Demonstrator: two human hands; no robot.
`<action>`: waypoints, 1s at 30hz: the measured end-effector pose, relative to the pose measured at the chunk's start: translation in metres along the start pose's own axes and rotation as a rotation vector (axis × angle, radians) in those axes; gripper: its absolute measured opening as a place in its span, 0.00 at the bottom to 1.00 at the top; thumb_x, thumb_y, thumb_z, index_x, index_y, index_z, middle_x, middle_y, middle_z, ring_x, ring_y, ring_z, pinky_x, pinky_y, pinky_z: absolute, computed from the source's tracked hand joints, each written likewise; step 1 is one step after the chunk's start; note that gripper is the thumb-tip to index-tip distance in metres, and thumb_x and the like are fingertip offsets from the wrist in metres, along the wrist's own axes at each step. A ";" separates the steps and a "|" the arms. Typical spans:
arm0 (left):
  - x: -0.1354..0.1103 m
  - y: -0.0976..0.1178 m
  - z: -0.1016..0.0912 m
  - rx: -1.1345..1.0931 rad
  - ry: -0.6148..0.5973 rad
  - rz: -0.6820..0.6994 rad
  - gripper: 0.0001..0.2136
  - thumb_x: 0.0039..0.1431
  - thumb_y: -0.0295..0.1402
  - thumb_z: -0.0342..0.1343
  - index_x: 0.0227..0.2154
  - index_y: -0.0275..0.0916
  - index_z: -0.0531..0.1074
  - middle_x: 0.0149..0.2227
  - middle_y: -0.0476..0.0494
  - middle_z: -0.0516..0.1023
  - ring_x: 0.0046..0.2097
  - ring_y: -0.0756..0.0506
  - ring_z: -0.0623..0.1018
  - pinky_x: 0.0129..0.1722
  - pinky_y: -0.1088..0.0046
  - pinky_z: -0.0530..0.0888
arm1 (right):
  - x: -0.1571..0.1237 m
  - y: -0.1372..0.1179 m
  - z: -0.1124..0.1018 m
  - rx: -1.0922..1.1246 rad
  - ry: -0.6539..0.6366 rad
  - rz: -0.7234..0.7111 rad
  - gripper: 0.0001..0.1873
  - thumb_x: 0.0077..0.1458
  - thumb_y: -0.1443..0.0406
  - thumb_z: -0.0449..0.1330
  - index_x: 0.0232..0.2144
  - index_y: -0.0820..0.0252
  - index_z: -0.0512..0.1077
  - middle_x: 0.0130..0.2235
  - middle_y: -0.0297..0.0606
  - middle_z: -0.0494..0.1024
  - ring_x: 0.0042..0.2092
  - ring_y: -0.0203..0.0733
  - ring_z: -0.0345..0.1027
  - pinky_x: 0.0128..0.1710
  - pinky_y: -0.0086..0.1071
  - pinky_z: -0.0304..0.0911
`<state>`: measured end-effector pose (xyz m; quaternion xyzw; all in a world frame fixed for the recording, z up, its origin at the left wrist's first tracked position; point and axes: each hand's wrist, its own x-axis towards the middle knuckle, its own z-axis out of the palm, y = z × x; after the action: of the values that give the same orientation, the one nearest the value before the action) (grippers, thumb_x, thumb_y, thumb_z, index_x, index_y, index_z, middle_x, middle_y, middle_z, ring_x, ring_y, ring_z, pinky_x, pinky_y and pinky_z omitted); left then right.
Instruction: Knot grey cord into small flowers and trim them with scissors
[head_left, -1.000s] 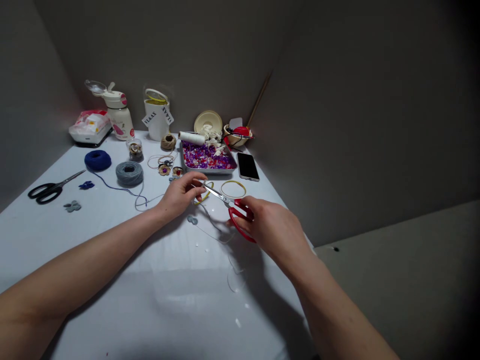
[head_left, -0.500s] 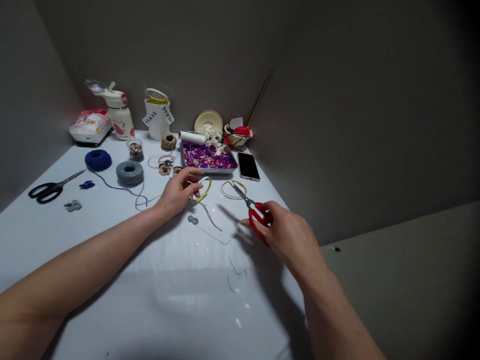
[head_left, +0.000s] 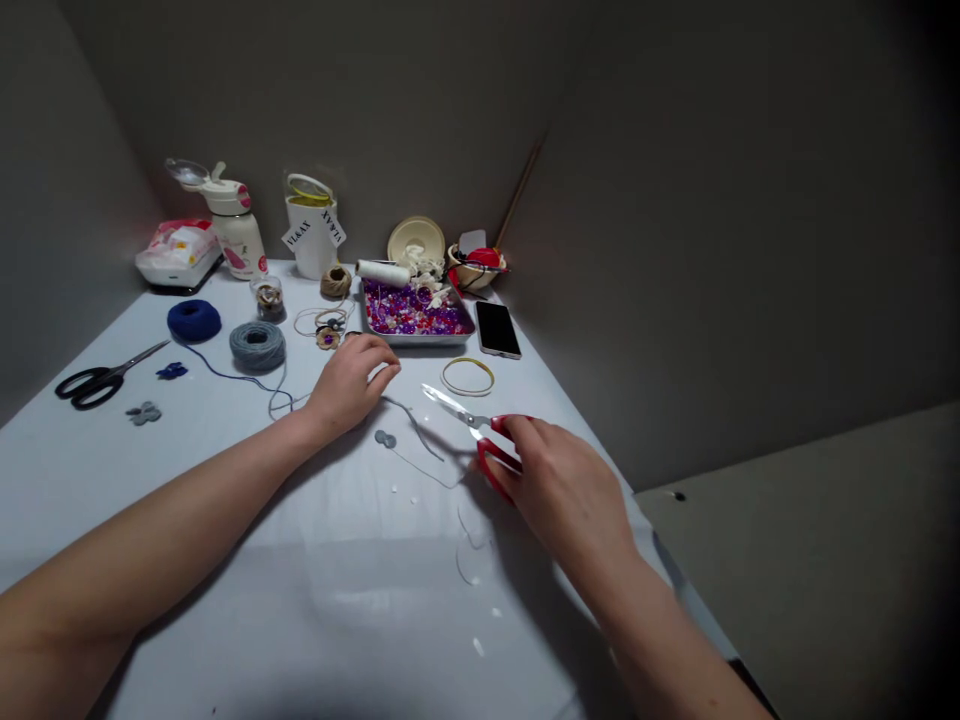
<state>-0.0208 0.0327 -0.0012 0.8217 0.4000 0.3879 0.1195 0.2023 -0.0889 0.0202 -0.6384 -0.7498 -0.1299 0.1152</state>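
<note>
My left hand (head_left: pixel 349 385) rests on the white table (head_left: pixel 225 560) with its fingers curled in; what they hold is hidden. A thin grey thread (head_left: pixel 420 435) trails from its fingertips toward my right hand. My right hand (head_left: pixel 562 485) grips red-handled scissors (head_left: pixel 480 435) by the handles. The blades lie low over the table and point left toward the thread. A small grey disc (head_left: pixel 385 438) lies between my hands. A yellow-rimmed ring (head_left: pixel 467 376) lies flat just beyond the blades.
A metal tray of purple and red beads (head_left: pixel 463 330) and a black phone (head_left: pixel 498 329) sit behind the ring. Blue yarn (head_left: pixel 194 320), grey yarn (head_left: pixel 257 345) and black scissors (head_left: pixel 101 378) lie at the left. A bottle (head_left: pixel 232 225), a white cup (head_left: pixel 311 240) and bowls line the back wall.
My right hand swung the red scissors away from the left hand to the right, then lowered them toward the table. My left hand closed over the yellow ring, which no longer shows.
</note>
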 end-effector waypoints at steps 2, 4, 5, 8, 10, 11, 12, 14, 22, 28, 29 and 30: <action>-0.001 0.008 -0.001 -0.201 -0.072 -0.069 0.06 0.58 0.28 0.52 0.33 0.37 0.74 0.36 0.42 0.76 0.39 0.45 0.74 0.39 0.67 0.71 | 0.000 -0.004 -0.002 0.011 -0.012 -0.035 0.10 0.54 0.64 0.57 0.39 0.61 0.71 0.35 0.43 0.78 0.36 0.46 0.71 0.31 0.35 0.60; -0.003 0.014 0.000 -0.342 -0.161 -0.117 0.06 0.55 0.27 0.53 0.31 0.39 0.75 0.35 0.42 0.76 0.36 0.46 0.74 0.34 0.70 0.70 | 0.000 -0.008 -0.004 0.014 -0.041 -0.055 0.09 0.55 0.66 0.56 0.39 0.61 0.71 0.35 0.43 0.78 0.35 0.46 0.71 0.31 0.35 0.60; -0.003 0.015 0.001 -0.403 -0.196 -0.142 0.06 0.54 0.26 0.54 0.30 0.39 0.75 0.35 0.42 0.76 0.35 0.47 0.74 0.33 0.70 0.70 | -0.001 -0.010 -0.006 0.010 -0.057 -0.062 0.09 0.55 0.66 0.56 0.39 0.61 0.71 0.36 0.43 0.78 0.35 0.46 0.70 0.31 0.35 0.59; -0.003 0.016 0.003 -0.661 -0.273 -0.322 0.04 0.52 0.25 0.56 0.29 0.38 0.75 0.33 0.41 0.77 0.35 0.47 0.75 0.35 0.69 0.71 | -0.002 -0.012 -0.011 -0.009 -0.086 -0.082 0.09 0.56 0.66 0.55 0.39 0.61 0.71 0.36 0.43 0.77 0.35 0.46 0.70 0.32 0.35 0.59; -0.003 0.017 0.003 -0.898 -0.329 -0.557 0.03 0.52 0.26 0.57 0.31 0.37 0.74 0.33 0.40 0.77 0.35 0.47 0.76 0.36 0.69 0.72 | -0.003 -0.013 -0.014 -0.021 -0.090 -0.095 0.09 0.55 0.67 0.55 0.39 0.61 0.71 0.36 0.44 0.77 0.35 0.46 0.69 0.33 0.36 0.59; -0.003 0.017 0.002 -1.006 -0.359 -0.672 0.03 0.53 0.27 0.57 0.31 0.37 0.73 0.34 0.39 0.78 0.35 0.47 0.77 0.36 0.68 0.73 | -0.003 -0.013 -0.015 -0.028 -0.095 -0.100 0.09 0.55 0.67 0.55 0.39 0.61 0.71 0.37 0.44 0.77 0.35 0.47 0.69 0.33 0.36 0.59; -0.003 0.018 0.001 -1.092 -0.386 -0.769 0.03 0.53 0.28 0.58 0.32 0.36 0.72 0.34 0.38 0.78 0.34 0.47 0.77 0.36 0.68 0.73 | -0.002 -0.013 -0.016 -0.035 -0.102 -0.102 0.09 0.55 0.68 0.55 0.39 0.61 0.71 0.37 0.44 0.77 0.36 0.47 0.69 0.33 0.36 0.59; -0.002 0.018 0.000 -1.192 -0.434 -0.889 0.05 0.53 0.29 0.60 0.33 0.35 0.72 0.33 0.37 0.78 0.34 0.48 0.78 0.35 0.69 0.74 | -0.001 -0.013 -0.017 -0.045 -0.117 -0.100 0.09 0.55 0.68 0.55 0.40 0.62 0.71 0.37 0.44 0.77 0.36 0.47 0.69 0.34 0.36 0.59; -0.003 0.014 -0.002 -1.314 -0.512 -1.006 0.04 0.49 0.26 0.62 0.30 0.34 0.75 0.27 0.42 0.76 0.34 0.45 0.80 0.36 0.71 0.76 | 0.002 -0.014 -0.017 -0.055 -0.124 -0.077 0.11 0.55 0.66 0.56 0.42 0.60 0.70 0.38 0.44 0.76 0.38 0.49 0.68 0.35 0.37 0.59; -0.004 0.010 0.001 -1.333 -0.506 -1.042 0.02 0.49 0.26 0.61 0.29 0.34 0.76 0.30 0.39 0.78 0.35 0.45 0.80 0.37 0.70 0.77 | 0.002 -0.015 -0.015 -0.047 -0.111 -0.085 0.10 0.55 0.66 0.56 0.41 0.60 0.69 0.38 0.45 0.75 0.38 0.48 0.67 0.34 0.37 0.58; -0.004 0.009 0.001 -1.337 -0.510 -1.043 0.02 0.50 0.26 0.61 0.29 0.34 0.76 0.30 0.39 0.79 0.35 0.45 0.81 0.37 0.71 0.77 | 0.002 -0.015 -0.015 -0.046 -0.116 -0.081 0.10 0.55 0.66 0.56 0.41 0.60 0.69 0.38 0.45 0.75 0.38 0.48 0.67 0.34 0.37 0.58; -0.004 0.009 0.001 -1.339 -0.514 -1.045 0.02 0.50 0.26 0.61 0.28 0.34 0.76 0.30 0.39 0.79 0.35 0.45 0.81 0.36 0.72 0.77 | 0.003 -0.015 -0.015 -0.048 -0.125 -0.076 0.11 0.55 0.66 0.56 0.42 0.60 0.69 0.38 0.45 0.75 0.38 0.48 0.67 0.35 0.37 0.58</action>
<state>-0.0163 0.0243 0.0004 0.3535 0.3738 0.2398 0.8233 0.1869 -0.0938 0.0340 -0.6190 -0.7759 -0.1120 0.0480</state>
